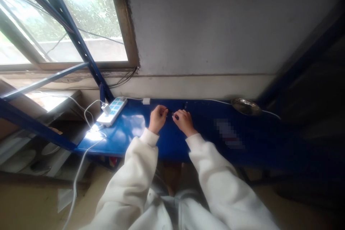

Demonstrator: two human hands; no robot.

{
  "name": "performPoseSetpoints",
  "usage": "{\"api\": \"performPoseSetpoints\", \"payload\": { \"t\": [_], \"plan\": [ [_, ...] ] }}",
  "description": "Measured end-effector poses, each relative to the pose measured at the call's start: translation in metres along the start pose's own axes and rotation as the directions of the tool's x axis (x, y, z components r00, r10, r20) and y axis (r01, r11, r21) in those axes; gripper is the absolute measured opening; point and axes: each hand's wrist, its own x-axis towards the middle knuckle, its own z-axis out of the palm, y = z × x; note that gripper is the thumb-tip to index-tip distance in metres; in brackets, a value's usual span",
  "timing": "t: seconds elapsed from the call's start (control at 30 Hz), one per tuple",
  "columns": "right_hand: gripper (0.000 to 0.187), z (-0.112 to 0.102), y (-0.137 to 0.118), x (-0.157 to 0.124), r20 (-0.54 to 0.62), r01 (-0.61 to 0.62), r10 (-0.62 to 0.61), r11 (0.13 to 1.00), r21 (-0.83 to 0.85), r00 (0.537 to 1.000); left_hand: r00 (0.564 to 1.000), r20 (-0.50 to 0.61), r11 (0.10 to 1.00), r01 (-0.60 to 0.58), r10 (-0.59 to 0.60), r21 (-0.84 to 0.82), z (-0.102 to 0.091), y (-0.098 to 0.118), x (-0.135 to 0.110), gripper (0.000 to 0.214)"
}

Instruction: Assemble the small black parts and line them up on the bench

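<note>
Left hand point(157, 118): up over the glossy blue metal desk point(129, 136), fingers curled in tight and pinched on the near end of a small, dark, slender piece point(172, 114), too tiny to make out in detail.
Right hand point(184, 121): right beside it, fingers bunched and pinching the other end of that same piece, so both hands close on it from either side.
Where the piece sits: held just above the desk, between the two hands, near the back edge under the wall.
How it should handle: by my read, very light and rigid, a thing for fingertips only; small enough to slip or drop, so a pinch at each end, as here, looks the sensible hold. Whether it is fragile I can't tell.
Sleeves: loose white fleece cuffs point(147, 137) come down to both wrists.
Off to the left: a white power strip with pale blue sockets point(113, 109) lies on the desk, a white plug point(106, 108) seated in it, and a white cable point(78, 172) trails down off the edge.
Back edge: a small white charger block point(146, 101) by the wall.
Off to the right: a shallow round metal dish point(246, 106), well apart from the hands.
</note>
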Motion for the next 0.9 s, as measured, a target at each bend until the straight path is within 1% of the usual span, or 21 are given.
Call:
{"api": "performPoseSetpoints", "payload": {
  "t": [0.17,0.33,0.53,0.73,0.9],
  "plan": [
    [0.016,-0.004,-0.001,0.0,0.01,-0.005,0.005,1.0,-0.024,1.0,1.0,0.019,0.999,-0.023,0.022,0.042,0.001,0.005,0.002,0.005],
    [0.013,-0.004,-0.001,0.003,0.017,0.009,-0.008,1.0,-0.028,1.0,0.995,0.086,0.992,-0.062,0.053,0.107,0.008,0.002,0.001,0.007],
    [0.01,0.0,-0.001,0.004,0.031,0.003,-0.002,1.0,-0.018,1.0,0.991,0.128,0.987,-0.055,0.036,0.149,0.017,-0.007,0.0,0.01],
    [0.011,0.003,-0.002,0.002,0.037,-0.012,0.013,1.0,-0.011,0.999,0.984,0.173,0.967,-0.079,0.037,0.244,0.017,-0.006,0.001,0.013],
    [0.013,0.007,-0.002,0.002,0.04,-0.027,0.026,0.999,0.019,0.999,0.977,0.211,0.957,-0.096,0.037,0.276,0.018,-0.008,0.002,0.013]
  ]
}}
